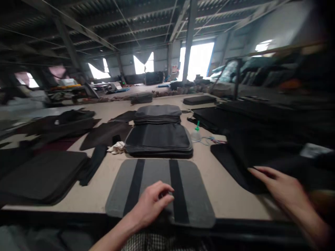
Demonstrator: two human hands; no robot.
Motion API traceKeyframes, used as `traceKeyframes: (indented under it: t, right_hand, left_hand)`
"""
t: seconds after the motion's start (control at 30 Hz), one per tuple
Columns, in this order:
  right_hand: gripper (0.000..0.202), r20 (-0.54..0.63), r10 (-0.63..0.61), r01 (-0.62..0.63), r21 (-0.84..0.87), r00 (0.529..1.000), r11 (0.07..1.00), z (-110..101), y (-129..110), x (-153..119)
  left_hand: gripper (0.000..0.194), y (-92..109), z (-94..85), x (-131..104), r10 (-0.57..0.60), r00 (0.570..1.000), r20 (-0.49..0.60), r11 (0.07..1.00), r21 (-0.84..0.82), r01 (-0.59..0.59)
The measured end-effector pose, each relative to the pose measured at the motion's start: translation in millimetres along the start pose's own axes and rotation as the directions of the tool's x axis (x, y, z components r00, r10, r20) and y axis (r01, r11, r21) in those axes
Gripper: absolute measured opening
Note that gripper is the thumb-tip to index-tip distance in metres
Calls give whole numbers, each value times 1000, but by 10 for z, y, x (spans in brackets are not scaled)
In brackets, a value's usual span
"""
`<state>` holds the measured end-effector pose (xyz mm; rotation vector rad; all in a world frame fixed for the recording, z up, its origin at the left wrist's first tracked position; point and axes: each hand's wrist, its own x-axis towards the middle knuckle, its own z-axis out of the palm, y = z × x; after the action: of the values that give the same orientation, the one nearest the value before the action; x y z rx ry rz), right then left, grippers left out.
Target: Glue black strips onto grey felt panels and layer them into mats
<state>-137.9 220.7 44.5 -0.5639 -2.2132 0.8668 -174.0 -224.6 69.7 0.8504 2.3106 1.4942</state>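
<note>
A grey panel (pixel 159 174) with rounded corners and two dark strips lies flat at the table's front edge. Over its lower middle is my left hand (pixel 157 202), fingers curled with a gap between thumb and fingertips and nothing visible between them. My right hand (pixel 277 184) is at the right, at the edge of a pile of black material (pixel 251 150). Its thumb and fingers meet at the edge of that material. Just behind the grey panel stands a stack of dark panels (pixel 159 139), and behind that another stack (pixel 157 114).
A bottle with a green nozzle (pixel 196 132) stands right of the stacks, beside thin cords. A crumpled white cloth (pixel 117 147) lies at their left. Dark flat pieces (pixel 44 174) cover the left of the table (pixel 220 188). A black stack (pixel 199 100) sits farther back.
</note>
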Motion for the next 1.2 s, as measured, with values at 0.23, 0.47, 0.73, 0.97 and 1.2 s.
traceKeyframes:
  t: [0.23, 0.47, 0.73, 0.97, 1.2]
  right_hand:
    - [29, 173, -124, 110, 85, 977, 990, 350, -819, -985]
    - [26, 389, -462, 372, 288, 797, 883, 454, -1435, -1690]
    - [25, 259, 117, -23, -340, 959, 940, 60, -485, -572]
    - [50, 88, 437, -325, -541, 895, 775, 36, 293, 4]
    - [46, 214, 505, -423, -335, 836, 842, -178, 374, -25]
  left_hand:
    - [65, 73, 553, 402, -271, 935, 227, 685, -637, 353]
    - [54, 154, 871, 573, -341, 914, 221, 620, -678, 395]
    - [56, 4, 739, 547, -317, 921, 227, 678, -624, 387]
    - [58, -51, 672, 549, -322, 921, 221, 713, -583, 390]
    - [61, -190, 438, 607, -281, 959, 28, 839, -479, 259]
